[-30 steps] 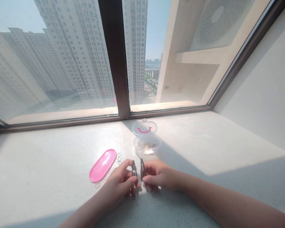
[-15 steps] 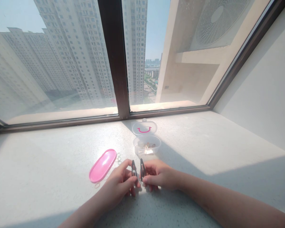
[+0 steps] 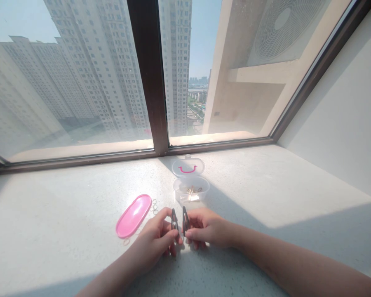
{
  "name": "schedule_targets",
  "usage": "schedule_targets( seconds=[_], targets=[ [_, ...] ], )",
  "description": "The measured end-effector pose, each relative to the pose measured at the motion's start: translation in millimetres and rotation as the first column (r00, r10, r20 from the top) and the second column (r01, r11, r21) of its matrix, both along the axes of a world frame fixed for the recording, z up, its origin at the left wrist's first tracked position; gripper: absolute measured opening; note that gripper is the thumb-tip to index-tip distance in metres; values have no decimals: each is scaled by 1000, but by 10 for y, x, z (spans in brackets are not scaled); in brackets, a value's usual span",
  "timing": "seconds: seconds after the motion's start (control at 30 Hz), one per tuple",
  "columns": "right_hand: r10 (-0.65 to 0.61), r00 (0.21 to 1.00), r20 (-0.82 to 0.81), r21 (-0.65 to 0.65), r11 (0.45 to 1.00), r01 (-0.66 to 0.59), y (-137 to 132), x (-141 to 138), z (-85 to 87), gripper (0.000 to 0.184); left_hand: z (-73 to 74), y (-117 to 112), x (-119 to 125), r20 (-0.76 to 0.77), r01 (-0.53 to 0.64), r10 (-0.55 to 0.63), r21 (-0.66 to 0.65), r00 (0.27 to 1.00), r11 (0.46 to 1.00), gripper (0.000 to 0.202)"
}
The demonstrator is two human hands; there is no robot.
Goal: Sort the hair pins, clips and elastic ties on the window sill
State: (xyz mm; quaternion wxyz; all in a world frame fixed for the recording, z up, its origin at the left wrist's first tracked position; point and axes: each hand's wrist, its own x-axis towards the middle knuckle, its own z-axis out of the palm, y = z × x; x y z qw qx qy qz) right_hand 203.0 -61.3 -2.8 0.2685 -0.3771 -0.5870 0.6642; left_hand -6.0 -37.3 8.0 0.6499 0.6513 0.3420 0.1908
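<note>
My left hand [image 3: 156, 241] pinches a dark snap hair clip [image 3: 174, 219] and holds it upright. My right hand [image 3: 207, 229] pinches a second dark hair clip [image 3: 185, 220] just beside the first, also upright. Both hands rest on the pale stone windowsill [image 3: 266, 185], close together. Right behind them stands a small clear plastic box [image 3: 191, 189] with several small clips inside; its lid [image 3: 188, 166], marked with a pink curve, lies open toward the window.
A pink oval tray [image 3: 134, 215] lies left of my hands, with several tiny elastic rings [image 3: 154, 206] by its far end. The window frame [image 3: 148, 82] runs along the back of the sill, and a white wall [image 3: 343, 107] rises at the right.
</note>
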Motion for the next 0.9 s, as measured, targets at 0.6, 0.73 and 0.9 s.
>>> schedule_targets(
  seconds=[0.6, 0.73, 0.9],
  targets=[
    [10, 1000, -11, 12, 1000, -10, -4, -6, 13, 15, 3, 2, -5, 14, 1, 0, -6, 1000, 1000, 18],
    [13, 1000, -5, 11, 1000, -13, 0, -2, 7, 15, -6, 4, -7, 19, 5, -4, -4, 1000, 1000, 16],
    [5, 1000, 0, 1, 1000, -5, -3, 1, -1, 15, -15, 6, -7, 26, 4, -4, -1, 1000, 1000, 16]
  ],
)
